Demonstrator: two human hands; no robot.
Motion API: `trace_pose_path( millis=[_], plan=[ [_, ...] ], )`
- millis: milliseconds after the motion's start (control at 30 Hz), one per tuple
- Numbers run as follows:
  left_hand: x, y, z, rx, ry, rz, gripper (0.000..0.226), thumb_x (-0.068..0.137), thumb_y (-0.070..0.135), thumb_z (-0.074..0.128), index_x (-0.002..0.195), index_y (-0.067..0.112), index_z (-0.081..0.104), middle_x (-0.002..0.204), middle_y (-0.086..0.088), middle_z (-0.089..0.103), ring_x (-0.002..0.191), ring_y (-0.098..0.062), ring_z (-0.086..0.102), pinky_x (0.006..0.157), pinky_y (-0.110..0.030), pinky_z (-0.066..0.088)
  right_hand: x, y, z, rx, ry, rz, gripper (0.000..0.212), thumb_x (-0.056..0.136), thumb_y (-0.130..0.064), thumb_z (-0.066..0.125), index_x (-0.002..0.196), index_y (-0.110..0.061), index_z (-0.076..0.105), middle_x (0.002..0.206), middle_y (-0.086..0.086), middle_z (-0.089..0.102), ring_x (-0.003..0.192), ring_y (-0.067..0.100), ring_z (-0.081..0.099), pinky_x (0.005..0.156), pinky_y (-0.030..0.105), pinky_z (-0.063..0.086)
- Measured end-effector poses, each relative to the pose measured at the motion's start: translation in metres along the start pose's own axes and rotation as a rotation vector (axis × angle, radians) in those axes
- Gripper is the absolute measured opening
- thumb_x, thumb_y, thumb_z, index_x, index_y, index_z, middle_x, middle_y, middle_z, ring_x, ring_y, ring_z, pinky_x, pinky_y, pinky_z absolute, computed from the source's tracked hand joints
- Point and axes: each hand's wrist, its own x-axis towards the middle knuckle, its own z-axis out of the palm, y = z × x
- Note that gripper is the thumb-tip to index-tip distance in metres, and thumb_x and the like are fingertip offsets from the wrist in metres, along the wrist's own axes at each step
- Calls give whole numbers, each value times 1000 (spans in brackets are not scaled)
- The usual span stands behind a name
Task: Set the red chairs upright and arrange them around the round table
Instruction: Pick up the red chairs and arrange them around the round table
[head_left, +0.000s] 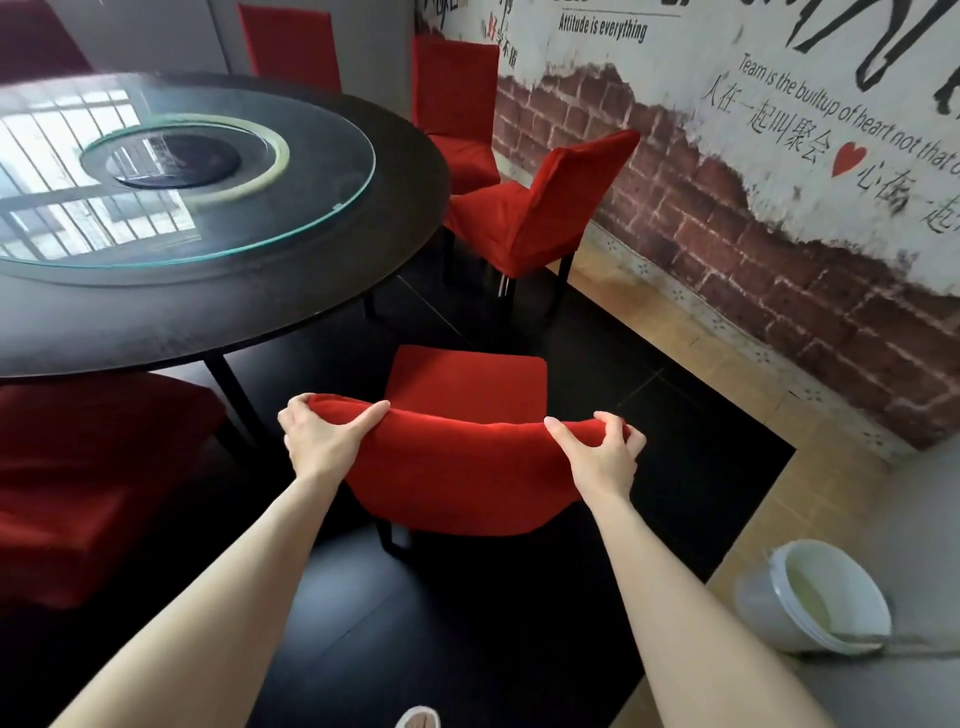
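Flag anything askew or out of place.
No chair in view is toppled. The near chair, gripped by the left hand and right hand, stands clear of the table, not yet pushed in.

Window glare on glass turntable (171, 171), edges warped.

matt red cloth chair (457, 467), glossy glass turntable (260, 218)

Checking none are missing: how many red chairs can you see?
5: the held chair, one lower left, one right of the table, two farther back. A dark red shape top left may be a sixth.
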Motion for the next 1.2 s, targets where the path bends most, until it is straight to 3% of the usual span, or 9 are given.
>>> trace_pose_path(
  millis=[100, 467, 1200],
  plan=[
    [-4, 0, -3, 11, 14, -1, 101, 58, 57, 87, 135, 8, 41, 137, -11, 40, 128, -32, 45, 108, -47, 39, 0, 0, -2, -13, -5, 8, 74, 73, -66, 72, 130, -25, 48, 146, 3, 26, 124, 31, 43, 78, 36, 43],
    [-59, -16, -5, -12, 146, -48, 98, 60, 57, 86, 132, 8, 42, 136, -11, 41, 127, -32, 44, 106, -44, 39, 4, 15, -23, -1, -126, -86, 66, 74, -62, 74, 123, -25, 50, 142, 1, 28, 122, 32, 45, 92, 45, 50],
    [-142, -33, 3, -25, 322, -131, 95, 60, 59, 84, 129, 8, 43, 134, -11, 43, 127, -34, 43, 105, -45, 37, 16, 36, -53, 7, -276, -212, 67, 75, -57, 76, 126, -21, 51, 140, 2, 26, 122, 32, 45, 96, 46, 49]
  ],
)
